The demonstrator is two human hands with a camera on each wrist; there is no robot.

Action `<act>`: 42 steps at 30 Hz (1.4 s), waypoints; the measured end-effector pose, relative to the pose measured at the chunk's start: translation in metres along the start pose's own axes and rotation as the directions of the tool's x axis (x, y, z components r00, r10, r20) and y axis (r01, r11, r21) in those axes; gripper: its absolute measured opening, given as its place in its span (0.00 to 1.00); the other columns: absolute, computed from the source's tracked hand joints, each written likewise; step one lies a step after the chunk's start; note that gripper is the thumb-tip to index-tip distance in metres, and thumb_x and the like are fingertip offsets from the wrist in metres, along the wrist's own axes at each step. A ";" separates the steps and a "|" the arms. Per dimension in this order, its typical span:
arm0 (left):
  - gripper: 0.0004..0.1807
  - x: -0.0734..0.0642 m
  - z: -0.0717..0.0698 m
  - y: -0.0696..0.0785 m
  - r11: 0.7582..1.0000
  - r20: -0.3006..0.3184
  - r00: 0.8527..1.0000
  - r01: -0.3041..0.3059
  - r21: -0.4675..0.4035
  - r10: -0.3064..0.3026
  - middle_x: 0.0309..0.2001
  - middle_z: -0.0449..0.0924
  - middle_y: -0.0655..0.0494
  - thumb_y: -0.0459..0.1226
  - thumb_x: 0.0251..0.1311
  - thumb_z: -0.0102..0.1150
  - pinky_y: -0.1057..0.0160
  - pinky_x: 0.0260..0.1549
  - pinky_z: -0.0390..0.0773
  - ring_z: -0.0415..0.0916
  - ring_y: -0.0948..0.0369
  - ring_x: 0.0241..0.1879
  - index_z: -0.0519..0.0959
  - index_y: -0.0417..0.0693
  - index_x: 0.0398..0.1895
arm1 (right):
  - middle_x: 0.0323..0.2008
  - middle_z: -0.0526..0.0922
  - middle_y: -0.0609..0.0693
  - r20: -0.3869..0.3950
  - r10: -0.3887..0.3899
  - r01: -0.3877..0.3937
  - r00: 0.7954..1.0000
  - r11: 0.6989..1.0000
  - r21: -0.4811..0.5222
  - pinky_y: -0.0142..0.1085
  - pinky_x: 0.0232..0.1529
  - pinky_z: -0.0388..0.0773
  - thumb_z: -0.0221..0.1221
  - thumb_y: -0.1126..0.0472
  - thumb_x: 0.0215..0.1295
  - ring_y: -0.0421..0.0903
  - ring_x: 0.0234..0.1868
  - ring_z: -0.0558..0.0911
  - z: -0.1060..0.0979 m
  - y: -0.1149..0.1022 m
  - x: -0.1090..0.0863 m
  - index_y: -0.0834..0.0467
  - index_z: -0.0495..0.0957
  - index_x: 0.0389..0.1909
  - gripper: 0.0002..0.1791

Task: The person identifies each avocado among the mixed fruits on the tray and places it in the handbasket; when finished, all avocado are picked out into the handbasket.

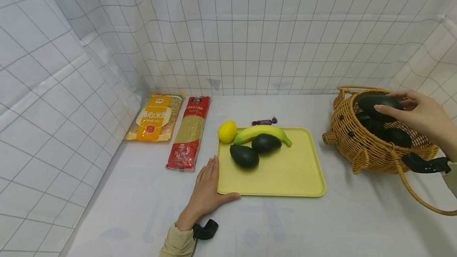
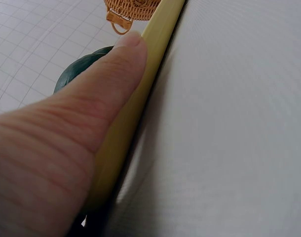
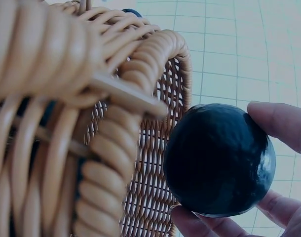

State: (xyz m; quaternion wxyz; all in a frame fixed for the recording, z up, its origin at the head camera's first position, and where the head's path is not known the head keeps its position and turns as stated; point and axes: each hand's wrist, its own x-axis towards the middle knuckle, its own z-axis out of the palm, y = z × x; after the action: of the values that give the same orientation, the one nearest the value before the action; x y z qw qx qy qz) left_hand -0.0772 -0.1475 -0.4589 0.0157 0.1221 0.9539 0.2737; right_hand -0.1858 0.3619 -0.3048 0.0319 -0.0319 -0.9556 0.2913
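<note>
Between the thumb and fingers of my right hand point(image 1: 421, 112) is a dark green avocado point(image 1: 379, 104), held at the mouth of a wicker basket point(image 1: 348, 146). Its round end point(image 3: 219, 160) faces the right wrist camera, beside the woven rim. Several more avocados point(image 1: 398, 137) lie inside the basket. My left hand point(image 1: 207, 193) rests at the lower left corner of a yellow tray point(image 1: 285, 177), fingers straight along its side and thumb along the front edge. On the tray are two avocados point(image 1: 244, 156), a banana point(image 1: 260, 131) and a lemon point(image 1: 227, 131).
A purple-wrapped candy point(image 1: 264, 121) lies behind the tray. Left of it are a red pack of noodles point(image 1: 189, 134) and an orange-and-yellow pasta bag point(image 1: 155, 118). The basket's long handle point(image 1: 414, 193) loops out toward the front right. White gridded cloth point(image 1: 250, 31) hangs behind.
</note>
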 end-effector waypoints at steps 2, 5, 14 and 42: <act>0.70 0.000 0.000 0.000 1.000 0.001 1.000 0.000 0.000 0.000 0.74 0.40 0.44 0.71 0.41 0.60 0.53 0.68 0.36 0.36 0.54 0.72 0.37 0.37 0.74 | 0.55 0.63 0.76 0.009 -0.032 0.032 0.999 0.999 0.008 0.64 0.42 0.65 0.56 0.39 0.63 0.72 0.53 0.62 -0.001 -0.003 -0.003 0.65 0.60 0.65 0.41; 0.70 0.000 0.000 0.000 1.000 -0.001 1.000 -0.002 -0.002 0.002 0.74 0.40 0.44 0.71 0.41 0.60 0.53 0.68 0.37 0.36 0.54 0.72 0.37 0.37 0.74 | 0.50 0.70 0.73 -0.022 -0.051 0.051 0.998 0.999 -0.010 0.45 0.33 0.74 0.53 0.43 0.67 0.62 0.46 0.70 -0.003 -0.008 -0.005 0.66 0.67 0.58 0.32; 0.70 0.000 0.000 -0.001 1.000 0.010 1.000 0.009 -0.008 -0.009 0.74 0.40 0.44 0.71 0.41 0.60 0.54 0.68 0.35 0.35 0.54 0.72 0.36 0.38 0.74 | 0.40 0.77 0.61 -0.075 -0.072 0.071 0.995 0.997 -0.005 0.26 0.21 0.69 0.53 0.45 0.68 0.35 0.32 0.69 -0.006 -0.021 -0.014 0.64 0.74 0.50 0.26; 0.70 0.000 -0.001 -0.001 1.000 0.014 1.000 0.002 0.008 -0.002 0.74 0.39 0.44 0.70 0.42 0.61 0.52 0.68 0.36 0.35 0.53 0.72 0.36 0.37 0.74 | 0.38 0.81 0.50 0.016 -0.337 0.326 0.942 0.922 0.207 0.32 0.34 0.72 0.60 0.49 0.65 0.44 0.37 0.76 0.075 -0.116 -0.047 0.53 0.81 0.44 0.14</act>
State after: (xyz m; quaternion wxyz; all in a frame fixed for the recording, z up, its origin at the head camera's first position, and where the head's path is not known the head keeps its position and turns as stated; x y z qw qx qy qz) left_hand -0.0778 -0.1486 -0.4582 0.0223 0.1232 0.9549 0.2691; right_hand -0.1499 0.2202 -0.3036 0.0590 0.1410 -0.9133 0.3776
